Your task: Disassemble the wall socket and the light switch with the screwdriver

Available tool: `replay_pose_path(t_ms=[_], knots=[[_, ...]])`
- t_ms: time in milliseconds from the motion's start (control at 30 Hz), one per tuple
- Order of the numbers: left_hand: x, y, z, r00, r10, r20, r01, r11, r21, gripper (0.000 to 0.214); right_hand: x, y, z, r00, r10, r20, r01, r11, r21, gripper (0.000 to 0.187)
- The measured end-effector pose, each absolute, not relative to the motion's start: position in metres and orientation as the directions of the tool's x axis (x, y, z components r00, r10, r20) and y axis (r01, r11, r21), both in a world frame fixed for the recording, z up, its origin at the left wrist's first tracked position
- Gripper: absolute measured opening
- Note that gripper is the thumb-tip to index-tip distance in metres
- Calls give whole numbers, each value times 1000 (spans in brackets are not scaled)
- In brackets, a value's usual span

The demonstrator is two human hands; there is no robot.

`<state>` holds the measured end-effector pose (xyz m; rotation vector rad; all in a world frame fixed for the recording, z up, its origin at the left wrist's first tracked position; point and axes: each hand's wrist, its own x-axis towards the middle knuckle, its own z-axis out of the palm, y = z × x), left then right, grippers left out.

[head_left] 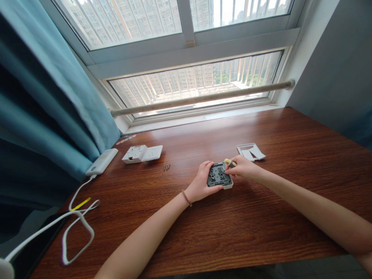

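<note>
My left hand point(202, 182) grips the left side of a square wall switch point(216, 177), its dark inner face up and its white casing showing at the lower right corner. Closed around a screwdriver with a yellow and dark handle point(230, 163), my right hand point(241, 167) works at the switch's right edge; the tool's tip is too small to make out. Beyond the right hand lies a white frame with loose cover plates point(251, 152). To the left of the hands, several small screws point(166, 167) rest on the wood.
A white socket box point(135, 154) with a cover plate point(153, 152) stands at the table's left. Farther left are a white power strip point(101, 162) and its looped cable point(84, 217), beside a blue curtain point(72, 97). A rail point(203, 97) crosses the window behind the wooden table point(186, 236).
</note>
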<state>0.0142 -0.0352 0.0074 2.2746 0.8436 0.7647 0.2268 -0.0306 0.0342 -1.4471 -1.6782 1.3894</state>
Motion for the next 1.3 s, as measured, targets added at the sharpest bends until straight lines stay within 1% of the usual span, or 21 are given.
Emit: replay_pose_path(t_ms=[167,367,533,633,700,833,900,933,1200,1300], knots=[[13,-35,7,637,709,303,381,-630,676,77,228,-30,33,-281,912,-297,341,-195,-920,17],[13,-34,6,643,703,303,385,-639,666,78,231,-30,38,-302,895,-329,279,-247,-928,19],[13,-33,4,641,702,310,393,-647,654,79,232,-34,49,-355,865,-354,122,-332,-935,21],[12,-35,8,602,696,392,395,-686,611,81,230,-37,53,-411,836,-364,28,-387,-922,22],[12,-38,13,560,687,464,392,-712,582,72,227,-40,54,-451,812,-370,-20,-423,-906,22],[12,-45,23,479,687,546,398,-725,562,25,221,-46,56,-528,775,-346,-85,-454,-887,19],[12,-47,26,457,690,561,404,-724,560,9,219,-49,56,-553,764,-332,-102,-458,-883,17],[13,-48,27,451,690,567,404,-724,559,6,218,-51,57,-559,761,-329,-108,-460,-881,17],[14,-51,32,454,654,605,363,-756,544,5,215,-55,57,-541,774,-328,-111,-453,-885,20],[14,-53,32,456,654,604,372,-756,538,5,214,-55,56,-545,774,-321,-112,-447,-888,22]])
